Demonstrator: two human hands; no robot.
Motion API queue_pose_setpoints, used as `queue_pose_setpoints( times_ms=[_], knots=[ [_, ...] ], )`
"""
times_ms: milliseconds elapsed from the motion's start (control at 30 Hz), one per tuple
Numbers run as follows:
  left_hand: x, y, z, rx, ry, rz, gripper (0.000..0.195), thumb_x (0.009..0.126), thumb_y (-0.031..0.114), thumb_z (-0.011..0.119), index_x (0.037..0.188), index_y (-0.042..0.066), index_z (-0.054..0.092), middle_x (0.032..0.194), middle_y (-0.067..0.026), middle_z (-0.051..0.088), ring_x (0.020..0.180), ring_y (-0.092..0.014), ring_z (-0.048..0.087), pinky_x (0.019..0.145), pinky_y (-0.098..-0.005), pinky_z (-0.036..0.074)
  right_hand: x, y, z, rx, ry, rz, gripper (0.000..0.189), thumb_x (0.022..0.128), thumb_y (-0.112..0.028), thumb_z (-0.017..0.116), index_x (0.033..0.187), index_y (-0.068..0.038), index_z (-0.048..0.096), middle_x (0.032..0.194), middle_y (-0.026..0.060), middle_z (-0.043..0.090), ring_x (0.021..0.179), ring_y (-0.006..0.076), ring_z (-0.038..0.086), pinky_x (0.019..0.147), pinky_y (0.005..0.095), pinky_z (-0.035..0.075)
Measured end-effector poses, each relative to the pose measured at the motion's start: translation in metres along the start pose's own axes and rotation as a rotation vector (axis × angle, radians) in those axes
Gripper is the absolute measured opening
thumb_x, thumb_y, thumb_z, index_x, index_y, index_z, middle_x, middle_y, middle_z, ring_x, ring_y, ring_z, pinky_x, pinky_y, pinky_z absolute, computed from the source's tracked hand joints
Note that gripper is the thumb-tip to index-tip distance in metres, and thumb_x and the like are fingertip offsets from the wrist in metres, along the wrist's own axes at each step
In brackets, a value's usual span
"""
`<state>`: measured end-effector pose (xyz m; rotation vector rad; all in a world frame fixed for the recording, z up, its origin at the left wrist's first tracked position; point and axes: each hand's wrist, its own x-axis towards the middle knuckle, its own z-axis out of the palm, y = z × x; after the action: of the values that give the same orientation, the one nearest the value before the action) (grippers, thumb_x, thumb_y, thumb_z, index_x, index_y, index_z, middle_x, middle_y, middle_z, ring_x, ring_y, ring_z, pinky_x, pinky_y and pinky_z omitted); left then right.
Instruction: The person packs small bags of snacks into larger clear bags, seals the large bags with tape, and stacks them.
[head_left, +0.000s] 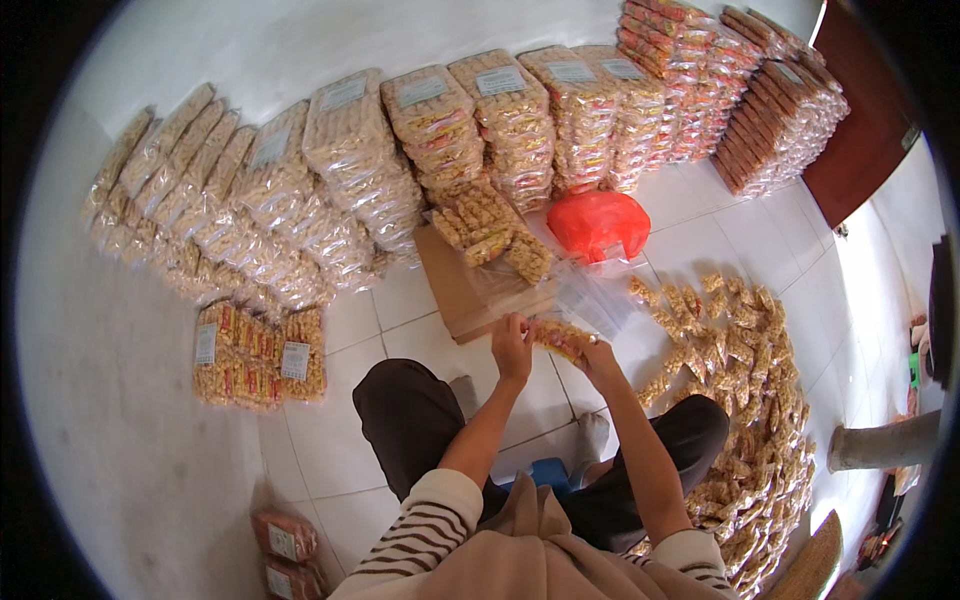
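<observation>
A small clear packet of puffy golden snacks (561, 339) is held between my two hands, above the floor at the near edge of a cardboard piece. My right hand (598, 358) grips its right end. The fingers of my left hand (513, 346) pinch together at its left end; whether they also catch the clear plastic beneath is hard to tell. Beyond my hands, a transparent bag partly filled with snack packets (484, 225) lies on the brown cardboard (444, 281). Flat clear plastic bags (596, 300) are spread to the right of the cardboard.
Tall stacks of bagged snacks (360, 165) line the wall. A red plastic bag (598, 223) sits past the cardboard. Loose snack packets (742, 420) heap at my right, and packed bundles (259, 356) rest at left. A blue object (550, 474), perhaps a stool, shows beneath me.
</observation>
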<state>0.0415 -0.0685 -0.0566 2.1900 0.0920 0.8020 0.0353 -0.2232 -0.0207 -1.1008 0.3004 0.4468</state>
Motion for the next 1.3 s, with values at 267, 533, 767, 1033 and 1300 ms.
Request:
queue_pose_setpoints(
  times_ms=[267,533,767,1033,1300],
  knots=[
    [0.008,-0.003,-0.014,-0.084,-0.065,0.024,0.022,0.077,0.012,0.064,0.07,0.004,0.044,0.067,-0.0092,0.047,0.062,-0.025,0.047,0.056,-0.036,0.038,0.035,0.0,0.036,0.088,-0.033,-0.142,0.026,0.083,-0.009,0.057,0.104,0.005,0.054,0.102,0.0109,0.059,0.096,0.0164,0.058,0.077,0.0258,0.048],
    [0.01,-0.013,-0.031,-0.224,-0.112,-0.031,0.02,0.08,0.01,0.059,0.071,0.002,0.043,0.067,-0.0125,0.043,0.06,-0.029,0.045,0.055,-0.0378,0.038,0.109,0.052,0.065,-0.148,0.005,-0.373,0.042,0.083,-0.011,0.059,0.119,0.002,0.042,0.113,0.012,0.054,0.1,0.023,0.055,0.084,0.0298,0.045],
    [0.006,-0.02,-0.037,-0.249,-0.159,-0.039,0.019,0.081,0.009,0.058,0.07,0.001,0.044,0.066,-0.0117,0.042,0.057,-0.028,0.045,0.052,-0.0369,0.038,0.165,0.078,0.075,-0.718,0.3,-0.711,0.066,0.077,-0.027,0.066,0.128,-0.002,0.032,0.129,0.0232,0.034,0.119,0.0306,0.035,0.097,0.0404,0.032],
    [0.017,-0.03,-0.008,-0.401,0.175,-0.302,0.015,0.086,0.019,0.054,0.092,0.005,0.053,0.088,-0.012,0.051,0.076,-0.025,0.052,0.069,-0.0318,0.044,0.141,0.054,0.087,-0.812,0.423,-0.802,0.071,0.069,-0.018,0.071,0.125,0.001,0.031,0.118,0.0251,0.035,0.112,0.0405,0.029,0.097,0.045,0.025],
    [0.069,-0.044,0.032,-0.196,-0.077,-0.432,0.037,0.081,0.021,0.059,0.115,0.012,0.05,0.106,-0.0183,0.046,0.1,-0.031,0.045,0.089,-0.0386,0.036,0.144,0.046,0.055,-1.106,0.159,-0.938,0.085,0.07,-0.021,0.071,0.13,0.005,0.017,0.125,0.0304,0.027,0.12,0.046,0.023,0.105,0.0449,0.018]
  ],
)
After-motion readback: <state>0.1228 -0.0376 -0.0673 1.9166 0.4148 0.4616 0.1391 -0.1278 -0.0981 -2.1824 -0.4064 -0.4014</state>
